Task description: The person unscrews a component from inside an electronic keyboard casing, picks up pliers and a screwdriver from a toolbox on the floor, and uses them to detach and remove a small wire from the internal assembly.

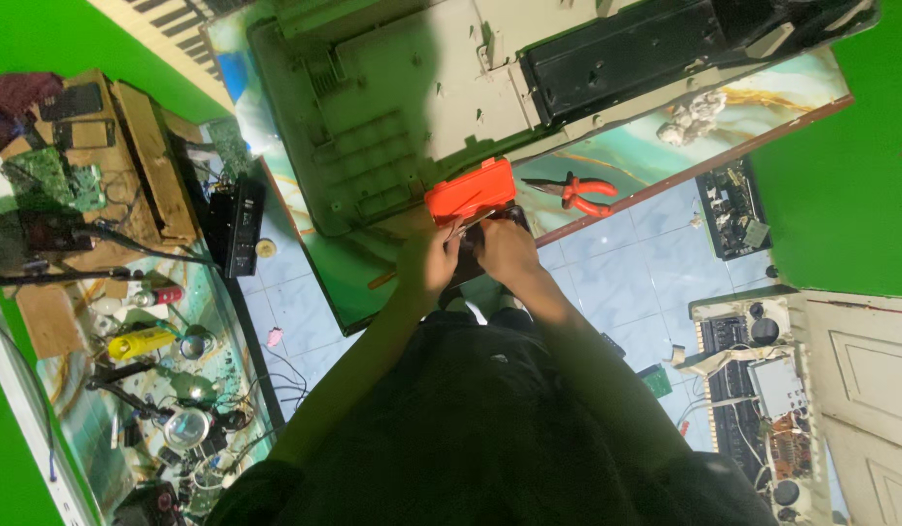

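Observation:
My left hand (426, 261) and my right hand (509, 248) meet at the table's near edge, just below an orange plastic case (470, 190). My right hand grips a small dark device (473, 255) held between both hands. My left hand is closed around a thin metal tool (455, 228) whose tip points toward the device. Most of the device is hidden by my fingers. The big beige casing (402, 97) of an electronic keyboard lies upside down behind the orange case.
Red-handled pliers (579, 192) lie on the green marbled table (665, 146) to the right of the case. A cluttered side bench (129, 341) with circuit boards, a yellow can and cables stands at left. An opened keyboard (753, 390) rests on the tiled floor at right.

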